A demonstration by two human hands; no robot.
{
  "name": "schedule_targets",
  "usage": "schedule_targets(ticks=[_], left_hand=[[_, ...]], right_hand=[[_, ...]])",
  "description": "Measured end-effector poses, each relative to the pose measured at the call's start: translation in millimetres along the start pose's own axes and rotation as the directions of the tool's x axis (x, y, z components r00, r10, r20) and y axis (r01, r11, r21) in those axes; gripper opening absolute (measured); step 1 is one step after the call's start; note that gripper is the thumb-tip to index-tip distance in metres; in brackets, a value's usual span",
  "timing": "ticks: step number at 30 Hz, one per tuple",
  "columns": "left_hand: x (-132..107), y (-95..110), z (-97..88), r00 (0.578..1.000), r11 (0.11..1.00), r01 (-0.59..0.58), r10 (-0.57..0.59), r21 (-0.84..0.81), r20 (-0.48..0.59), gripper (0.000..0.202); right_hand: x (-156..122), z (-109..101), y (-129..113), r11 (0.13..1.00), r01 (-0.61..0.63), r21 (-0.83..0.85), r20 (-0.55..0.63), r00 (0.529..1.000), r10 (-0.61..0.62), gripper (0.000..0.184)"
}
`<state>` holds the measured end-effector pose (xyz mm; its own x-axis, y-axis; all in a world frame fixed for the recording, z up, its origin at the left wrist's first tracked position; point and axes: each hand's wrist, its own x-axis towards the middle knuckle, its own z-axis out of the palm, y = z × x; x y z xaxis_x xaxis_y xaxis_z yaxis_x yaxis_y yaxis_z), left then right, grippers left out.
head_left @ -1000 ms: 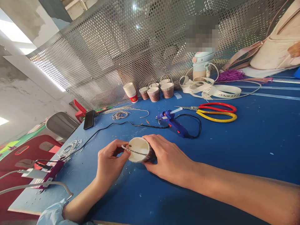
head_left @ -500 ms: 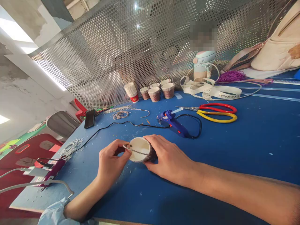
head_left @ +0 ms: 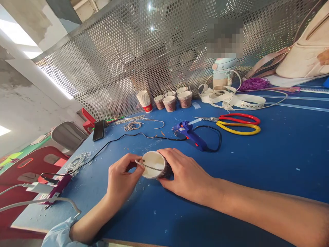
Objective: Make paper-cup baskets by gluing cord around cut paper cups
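Observation:
A small cup with a white inside and a brownish wrapped outside tilts toward me on the blue table. My right hand is wrapped round its right side, fingers behind and thumb in front. A thin twisted cord handle spans the cup's mouth. My left hand pinches the left end of that handle between thumb and fingertips at the cup's rim. Beyond the cup lies a blue glue gun with a clear glue stick in its back.
Behind stand several finished basket cups and a stack of paper cups. Red-and-yellow-handled scissors lie right of the glue gun. A black cable runs left to a power strip. A phone and coiled cord lie back left.

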<state>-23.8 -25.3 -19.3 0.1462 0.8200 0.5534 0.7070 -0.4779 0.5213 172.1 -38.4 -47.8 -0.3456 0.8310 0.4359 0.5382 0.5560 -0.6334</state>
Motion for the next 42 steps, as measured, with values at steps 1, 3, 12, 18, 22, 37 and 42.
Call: schedule_targets(ticks=[1,3,12,18,22,37,42], left_hand=[[-0.4,-0.3,-0.2,1.000,1.000,-0.002,0.002,0.003,0.003,0.011],[-0.8,-0.5,-0.7,1.000,1.000,-0.006,0.006,0.008,0.006,0.011],[0.6,3.5,-3.5,0.999,0.997,-0.052,0.052,0.059,0.001,0.011],[0.0,0.1,-3.1,0.996,0.990,-0.088,0.088,0.107,0.010,0.011],[-0.3,-1.3,-2.9,0.996,0.990,-0.085,0.084,0.113,0.015,0.012],[8.1,3.7,-2.3,0.989,0.988,0.119,-0.109,-0.096,0.101,0.011],[5.5,-7.5,-4.8,0.972,0.907,0.199,-0.133,-0.372,0.194,0.026]], right_hand=[[0.0,-0.1,0.0,1.000,0.000,-0.002,0.003,1.000,0.000,0.049],[-0.1,-0.3,0.1,1.000,-0.001,-0.005,0.007,1.000,0.001,0.049],[0.8,-0.3,-0.9,1.000,0.009,-0.001,0.001,1.000,-0.009,0.048],[0.1,-0.2,-0.4,1.000,0.023,-0.013,0.004,1.000,-0.023,0.049],[0.5,-0.5,-0.8,1.000,0.025,-0.015,0.009,1.000,-0.025,0.049],[1.8,-2.4,-1.3,0.998,-0.068,-0.007,0.029,0.997,0.069,0.051],[3.1,-5.5,-0.6,0.988,-0.145,0.059,0.042,0.989,0.142,0.048]])
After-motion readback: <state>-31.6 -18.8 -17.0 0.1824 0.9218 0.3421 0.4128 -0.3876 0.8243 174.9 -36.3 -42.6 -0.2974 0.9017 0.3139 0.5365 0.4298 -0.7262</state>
